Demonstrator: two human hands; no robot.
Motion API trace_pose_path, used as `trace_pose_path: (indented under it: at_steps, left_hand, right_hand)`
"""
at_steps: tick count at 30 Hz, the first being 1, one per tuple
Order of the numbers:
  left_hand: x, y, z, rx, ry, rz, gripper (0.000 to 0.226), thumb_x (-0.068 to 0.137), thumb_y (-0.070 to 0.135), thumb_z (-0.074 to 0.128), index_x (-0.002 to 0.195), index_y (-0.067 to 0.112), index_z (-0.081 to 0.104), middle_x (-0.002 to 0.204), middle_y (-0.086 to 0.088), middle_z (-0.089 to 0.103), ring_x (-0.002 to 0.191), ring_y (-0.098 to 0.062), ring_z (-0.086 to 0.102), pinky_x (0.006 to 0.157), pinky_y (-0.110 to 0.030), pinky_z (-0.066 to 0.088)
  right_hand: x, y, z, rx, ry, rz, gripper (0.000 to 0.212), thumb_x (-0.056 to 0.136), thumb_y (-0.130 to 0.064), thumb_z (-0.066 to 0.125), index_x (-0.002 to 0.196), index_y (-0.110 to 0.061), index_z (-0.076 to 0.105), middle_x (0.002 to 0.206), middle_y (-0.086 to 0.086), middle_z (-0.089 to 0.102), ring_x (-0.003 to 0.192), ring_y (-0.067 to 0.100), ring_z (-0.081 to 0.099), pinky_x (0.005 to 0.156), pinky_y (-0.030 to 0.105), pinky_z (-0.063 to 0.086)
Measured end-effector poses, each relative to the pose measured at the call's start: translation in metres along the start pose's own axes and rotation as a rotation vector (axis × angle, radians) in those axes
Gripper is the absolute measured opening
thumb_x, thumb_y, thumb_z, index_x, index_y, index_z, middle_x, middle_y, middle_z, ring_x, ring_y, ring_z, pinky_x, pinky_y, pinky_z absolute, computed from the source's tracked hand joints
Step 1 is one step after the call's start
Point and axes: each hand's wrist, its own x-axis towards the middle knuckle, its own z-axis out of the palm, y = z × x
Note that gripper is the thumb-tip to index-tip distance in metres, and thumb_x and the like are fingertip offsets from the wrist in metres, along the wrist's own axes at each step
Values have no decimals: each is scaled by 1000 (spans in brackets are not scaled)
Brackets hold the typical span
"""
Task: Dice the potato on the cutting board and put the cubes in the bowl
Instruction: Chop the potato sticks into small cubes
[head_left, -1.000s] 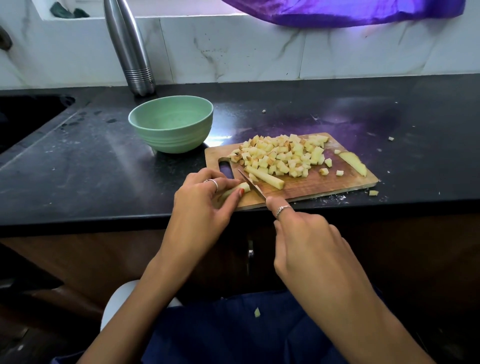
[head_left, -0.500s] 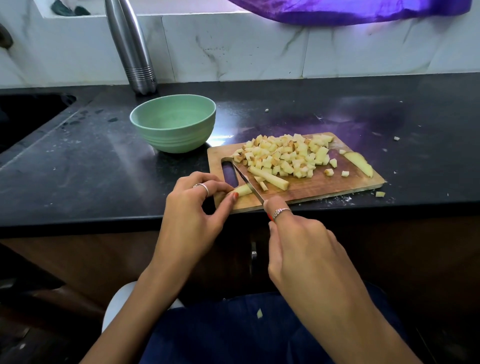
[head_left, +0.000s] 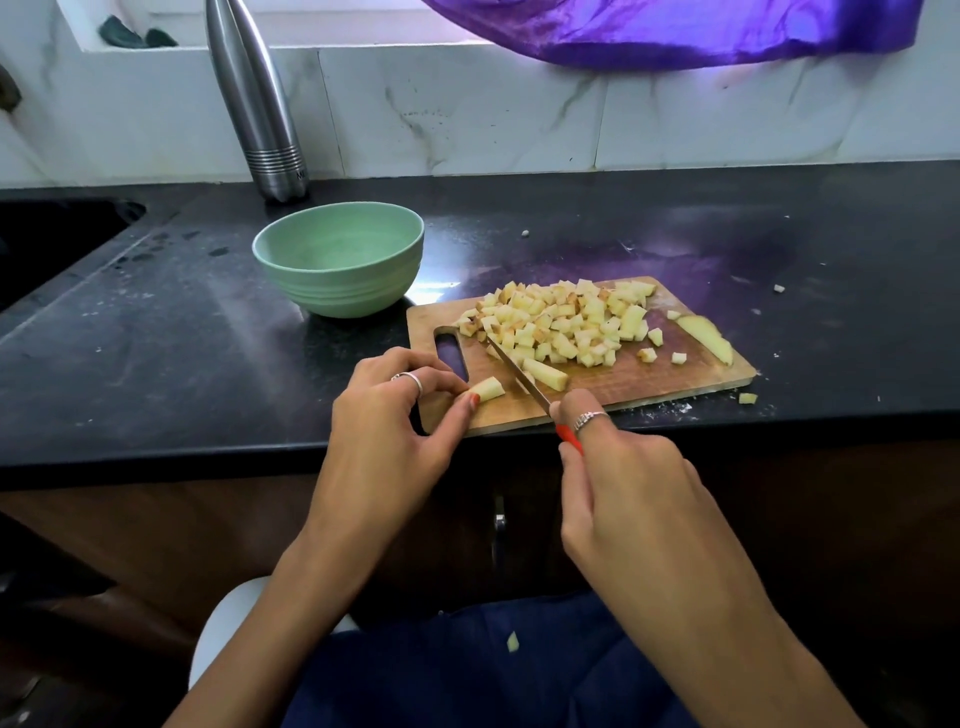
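A wooden cutting board lies on the black counter with a heap of potato cubes at its back. My left hand pinches a short potato stick at the board's near left corner. My right hand grips a red-handled knife, index finger on the blade's spine. The blade lies between that stick and a second potato stick. A potato slice rests at the board's right end. The green bowl stands empty behind the board's left side.
A steel bottle stands behind the bowl against the tiled wall. A dark sink opens at the far left. Stray cubes lie on the counter right of the board. Purple cloth hangs above.
My left hand has drawn its potato stick a little to the left, away from the blade. The knife has stayed between the two sticks.
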Motion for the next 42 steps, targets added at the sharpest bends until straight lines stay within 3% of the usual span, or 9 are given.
trace_pose_path:
  at_steps: [4, 12, 16, 19, 23, 30, 35, 42]
  left_hand:
    - [1, 3, 2, 15, -7, 3, 21, 77, 36, 65, 86, 20, 74, 93, 14, 61, 95, -13, 56, 82, -31, 47]
    - [1, 0, 2, -29, -19, 1, 16, 79, 31, 71, 88, 18, 75, 93, 12, 63, 94, -11, 55, 81, -7, 37]
    - [0, 0, 1, -24, -22, -2, 12, 79, 26, 74, 89, 19, 75, 95, 11, 64, 96, -11, 56, 82, -9, 39]
    - [-1, 0, 0, -14, -29, -6, 20, 79, 35, 66, 90, 22, 75, 96, 14, 63, 97, -10, 55, 83, -12, 40]
    - [-4, 0, -4, 22, -37, -3, 25, 79, 36, 62, 96, 22, 74, 100, 14, 62, 100, -10, 55, 86, -23, 42]
    - [-4, -2, -2, -9, -4, -2, 19, 77, 32, 65, 88, 20, 75, 97, 11, 64, 98, -11, 55, 86, -10, 38]
    - [-2, -1, -2, -22, -18, -9, 20, 76, 31, 66, 87, 18, 75, 98, 9, 65, 98, -11, 56, 85, -7, 36]
    - [-2, -1, -4, -31, -24, -8, 9, 78, 24, 74, 84, 18, 75, 96, 10, 64, 97, -11, 56, 83, -3, 34]
  right_hand:
    - [-2, -5, 2, 51, -11, -17, 39, 98, -29, 35, 133, -37, 21, 80, -10, 49, 72, 8, 55, 60, 23, 45]
    - [1, -9, 8, -16, -83, -33, 42, 98, -21, 33, 132, -33, 11, 93, -7, 51, 83, 15, 58, 62, 26, 41]
    - [10, -9, 13, -53, -74, -62, 48, 98, -20, 34, 139, -28, 12, 97, -5, 53, 89, 18, 59, 63, 27, 38]
    - [18, -5, 14, -13, -26, -23, 45, 96, -21, 40, 137, -31, 23, 82, -8, 46, 83, 16, 59, 61, 27, 41]
    - [19, -2, 6, 90, 5, 7, 35, 95, -21, 42, 127, -33, 35, 77, -4, 53, 70, 17, 58, 58, 35, 50]
    - [-3, -3, 4, 117, -38, 3, 43, 97, -27, 38, 133, -43, 21, 76, -8, 51, 69, 12, 56, 59, 29, 47]
    - [-1, -4, 9, 176, -75, -2, 44, 96, -25, 39, 135, -39, 28, 72, -9, 49, 64, 11, 51, 55, 27, 39]
    - [14, -1, 8, 107, -89, 8, 40, 97, -26, 40, 133, -38, 27, 78, -11, 42, 71, 10, 49, 59, 25, 41]
